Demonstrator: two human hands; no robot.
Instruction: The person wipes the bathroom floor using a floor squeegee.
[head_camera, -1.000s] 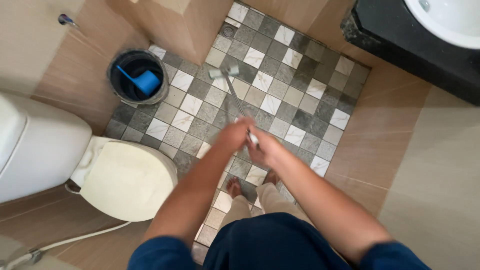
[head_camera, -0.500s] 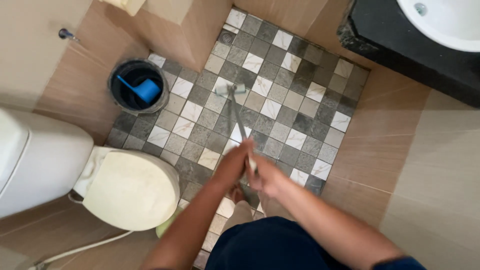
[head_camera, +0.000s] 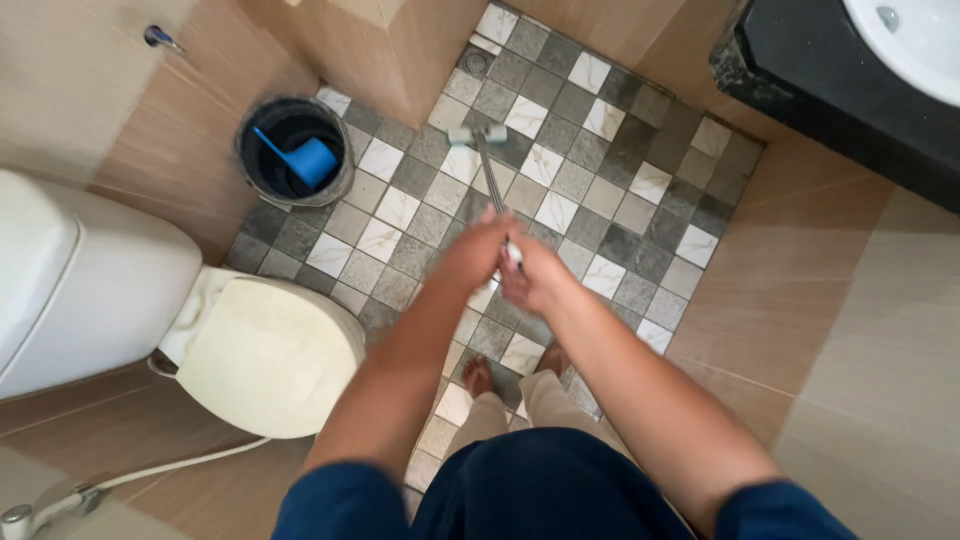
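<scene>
Gripping floor brush (head_camera: 478, 135), both hands (head_camera: 505, 262).

toilet (head_camera: 265, 350) lower left | bucket (head_camera: 296, 150) with blue scoop (head_camera: 305, 160) upper left | sink (head_camera: 915, 40) upper right | floor drain (head_camera: 478, 62) top

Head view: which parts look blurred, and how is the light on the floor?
Head view: the hands, left and right, are smeared by motion blur, and so is the long-handled brush they grip; the bucket and toilet lid look sharper; light on the tiled floor is soft and even, without glare.
</scene>
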